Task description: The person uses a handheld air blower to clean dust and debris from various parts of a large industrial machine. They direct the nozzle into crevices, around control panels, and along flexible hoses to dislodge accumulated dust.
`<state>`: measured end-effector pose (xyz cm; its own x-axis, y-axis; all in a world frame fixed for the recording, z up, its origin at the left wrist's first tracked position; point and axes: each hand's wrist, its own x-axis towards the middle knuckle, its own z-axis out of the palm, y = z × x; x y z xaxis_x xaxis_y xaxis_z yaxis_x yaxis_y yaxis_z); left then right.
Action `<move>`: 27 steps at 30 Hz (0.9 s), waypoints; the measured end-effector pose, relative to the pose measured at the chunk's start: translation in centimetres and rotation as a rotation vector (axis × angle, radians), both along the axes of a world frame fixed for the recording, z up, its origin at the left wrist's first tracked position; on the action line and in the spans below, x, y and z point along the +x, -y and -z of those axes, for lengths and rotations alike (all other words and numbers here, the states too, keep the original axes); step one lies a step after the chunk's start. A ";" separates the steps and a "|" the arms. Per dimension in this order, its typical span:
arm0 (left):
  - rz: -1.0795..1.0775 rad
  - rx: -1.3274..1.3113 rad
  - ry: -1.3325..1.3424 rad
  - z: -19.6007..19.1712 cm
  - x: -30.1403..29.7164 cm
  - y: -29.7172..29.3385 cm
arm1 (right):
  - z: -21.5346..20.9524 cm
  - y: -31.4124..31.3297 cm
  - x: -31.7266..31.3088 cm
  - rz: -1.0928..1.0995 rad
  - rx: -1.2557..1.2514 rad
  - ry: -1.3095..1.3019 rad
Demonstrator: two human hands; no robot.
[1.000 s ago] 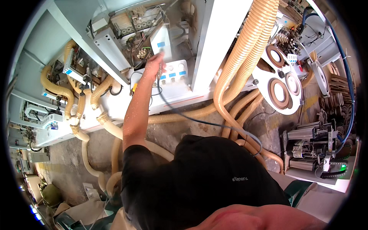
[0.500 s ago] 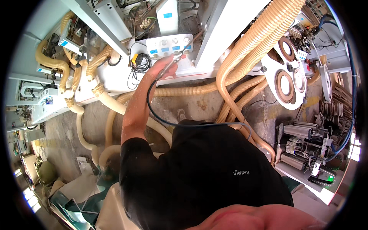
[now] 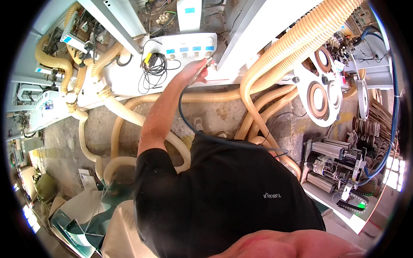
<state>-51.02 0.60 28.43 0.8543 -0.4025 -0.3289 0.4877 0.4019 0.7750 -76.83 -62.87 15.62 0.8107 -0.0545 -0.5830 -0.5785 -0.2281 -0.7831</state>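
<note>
My left arm reaches forward, and my left hand [image 3: 195,72] is closed around a slim metal air blow gun [image 3: 198,73]. A dark hose [image 3: 184,115] runs from the gun back across my black shirt to the right. The gun's front end points away from me, beside the right end of a white control panel [image 3: 189,43] with a row of round knobs and blue labels. My fingertips are close to the panel's lower right edge; whether they touch it I cannot tell. My right hand is not in view.
Left of the panel lies a coiled black cable [image 3: 155,71] on the white machine base. Ribbed tan ducts [image 3: 284,56] rise at the right, and more cross the floor. A white plate with brown rings [image 3: 318,92] and a metal machine unit [image 3: 329,161] stand at the right.
My left hand has shifted slightly right and nearer to me relative to the panel, still holding the air blow gun. The hose hangs in a different curve. The whole view has shifted a little.
</note>
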 end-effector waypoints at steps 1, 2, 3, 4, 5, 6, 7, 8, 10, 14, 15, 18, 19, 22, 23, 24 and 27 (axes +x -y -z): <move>-0.012 0.038 0.001 0.2 0.3 0.2 | 1.3 0.7 0.2 0.014 0.060 -0.008; -0.021 0.070 -0.006 0.7 0.2 0.8 | 2.1 1.6 -0.3 0.031 0.114 -0.025; -0.034 0.100 -0.022 1.6 -0.4 1.4 | 2.1 2.4 -1.2 0.045 0.166 -0.048; -0.064 0.291 -0.155 2.2 0.0 1.4 | 1.5 1.1 -1.4 0.065 0.075 -0.052; -0.089 0.164 -0.130 2.9 -0.7 1.1 | 0.8 -0.3 -2.0 0.083 -0.016 -0.055; -0.107 0.026 -0.097 3.6 -1.0 0.8 | -0.2 -1.2 -1.8 0.108 -0.119 -0.050; -0.113 -0.123 -0.059 3.4 -1.1 1.2 | 0.3 0.0 -2.0 0.121 -0.057 -0.056; -0.114 -0.289 0.060 3.0 -1.1 1.6 | 0.7 1.2 -2.2 0.133 0.006 -0.060; -0.118 -0.056 -0.032 2.0 -0.4 1.4 | 0.8 1.7 -2.6 0.207 0.213 -0.146; -0.157 -0.028 -0.135 3.8 -0.7 1.2 | -3.1 -2.1 -0.2 0.496 0.773 -0.424; -0.155 -0.189 -0.079 3.8 -1.1 1.4 | -3.2 -2.2 0.2 0.441 0.666 -0.372; -0.019 -0.569 0.070 3.0 -2.5 1.0 | -1.5 0.7 -0.6 0.013 -0.182 -0.045; 0.046 -0.688 0.095 3.1 -3.2 0.1 | -2.2 -0.1 -0.4 -0.011 -0.154 -0.050; -0.038 -0.227 -0.196 4.4 -4.8 -2.2 | -4.6 -2.5 0.8 -0.075 -0.067 -0.047; -0.047 -0.081 -0.291 5.8 -5.3 -3.1 | -4.9 -2.8 1.0 -0.082 -0.038 -0.034; -0.007 -0.018 -0.461 8.5 -6.2 -4.6 | -5.1 -3.3 1.3 -0.093 -0.007 -0.025; -0.035 0.276 -0.371 5.9 -8.1 -3.0 | -4.9 -2.9 1.3 -0.022 0.101 -0.177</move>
